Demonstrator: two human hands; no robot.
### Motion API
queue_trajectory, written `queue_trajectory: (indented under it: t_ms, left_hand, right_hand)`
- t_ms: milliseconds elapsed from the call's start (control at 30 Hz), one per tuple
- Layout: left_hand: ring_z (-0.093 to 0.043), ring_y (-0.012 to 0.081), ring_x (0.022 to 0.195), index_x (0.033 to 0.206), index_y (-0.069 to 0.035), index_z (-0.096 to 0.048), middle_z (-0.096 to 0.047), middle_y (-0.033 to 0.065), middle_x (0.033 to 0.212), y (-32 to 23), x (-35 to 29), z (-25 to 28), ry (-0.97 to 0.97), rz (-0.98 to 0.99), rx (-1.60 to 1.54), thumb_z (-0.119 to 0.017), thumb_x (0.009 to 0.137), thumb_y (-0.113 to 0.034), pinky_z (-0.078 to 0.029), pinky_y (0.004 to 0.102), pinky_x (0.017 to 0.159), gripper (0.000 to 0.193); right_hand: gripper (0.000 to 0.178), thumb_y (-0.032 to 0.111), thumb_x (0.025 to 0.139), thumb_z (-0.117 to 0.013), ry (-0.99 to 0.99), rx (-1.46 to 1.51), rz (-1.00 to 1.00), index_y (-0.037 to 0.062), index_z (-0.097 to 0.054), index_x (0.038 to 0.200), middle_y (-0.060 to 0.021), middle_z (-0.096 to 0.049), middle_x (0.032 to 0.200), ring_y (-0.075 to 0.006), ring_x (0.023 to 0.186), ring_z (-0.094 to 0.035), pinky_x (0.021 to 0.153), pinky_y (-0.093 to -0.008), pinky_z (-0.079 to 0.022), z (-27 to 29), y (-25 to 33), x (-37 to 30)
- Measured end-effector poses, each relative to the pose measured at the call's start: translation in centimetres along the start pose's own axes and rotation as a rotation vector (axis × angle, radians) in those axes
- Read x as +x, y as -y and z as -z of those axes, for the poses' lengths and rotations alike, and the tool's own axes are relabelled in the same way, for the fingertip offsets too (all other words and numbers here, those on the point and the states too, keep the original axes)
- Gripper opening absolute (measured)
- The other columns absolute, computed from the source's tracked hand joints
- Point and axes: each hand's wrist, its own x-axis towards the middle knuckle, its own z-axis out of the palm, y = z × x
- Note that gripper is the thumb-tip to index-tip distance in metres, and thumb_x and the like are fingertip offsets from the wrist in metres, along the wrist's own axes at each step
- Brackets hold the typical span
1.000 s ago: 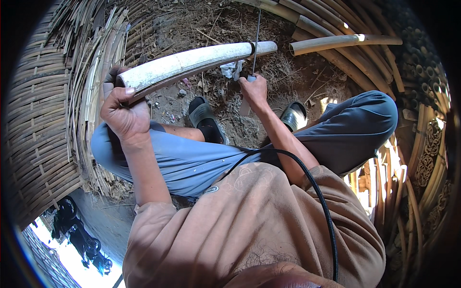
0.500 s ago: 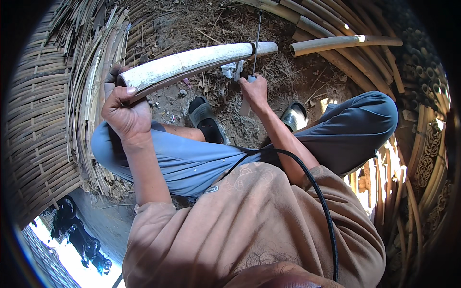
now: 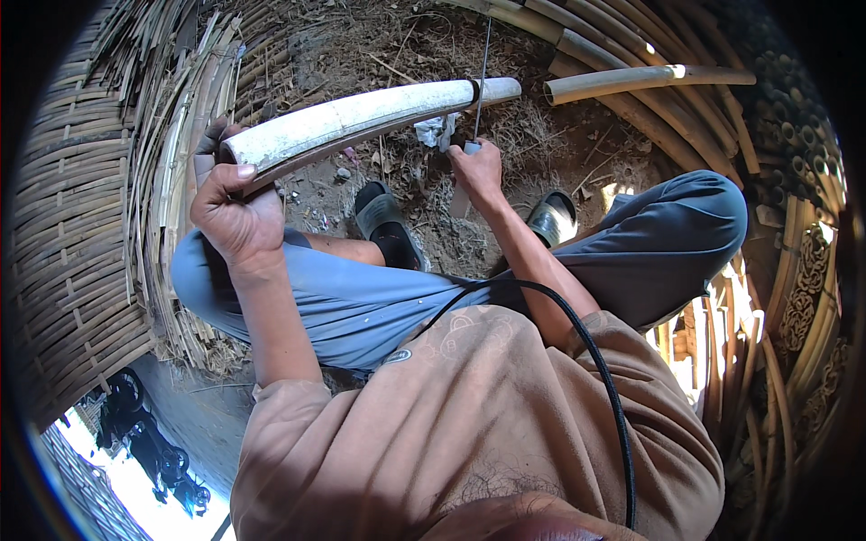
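Observation:
A split length of bamboo [image 3: 352, 115], whitish on its outer face, slants up to the right in front of me. My left hand [image 3: 236, 203] is closed around its near-left end, the thumb pressed on the top edge. Low on the other side, my right hand [image 3: 478, 171] grips the pale handle of a long, narrow-bladed knife [image 3: 484, 68]. Its blade points away from me, almost edge-on, and crosses the bamboo close to a dark ring near the far-right end. Whether the blade touches the bamboo, I cannot tell.
Loose bamboo poles [image 3: 622, 86] lie at the far right, and stacked bamboo [image 3: 794, 149] stands beyond my right knee. To the left are a woven bamboo panel [image 3: 72, 234] and a heap of thin strips [image 3: 167, 180]. A black cable [image 3: 586, 338] runs across my shirt.

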Motion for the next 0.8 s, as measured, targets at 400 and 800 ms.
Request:
queue_trajectory:
  t_ms: [400,800]
  left_hand:
    - [-0.06,0.0306,0.11,0.131,0.006,-0.057,-0.061,0.015,0.11,-0.05,-0.27,-0.46,-0.012,-0.01,0.024,-0.053,0.062,-0.001,-0.047,0.0465,0.11,0.069]
    - [-0.059,0.0304,0.111,0.129,0.007,-0.058,-0.06,0.0161,0.111,-0.05,-0.32,-0.31,-0.005,-0.016,0.026,-0.054,0.061,0.0,-0.046,0.0461,0.111,0.068]
  right_hand:
    - [0.033,0.024,0.081,-0.07,-0.008,-0.008,0.009,-0.0071,-0.068,0.092,-0.0152,-0.07,0.074,-0.0226,0.063,-0.068,0.062,-0.0378,-0.056,-0.14,-0.31,0.09]
    - [0.033,0.024,0.081,-0.07,-0.009,0.005,0.018,-0.0079,-0.068,0.092,-0.015,-0.069,0.073,-0.0222,0.062,-0.068,0.06,-0.0375,-0.056,-0.13,0.01,-0.14]
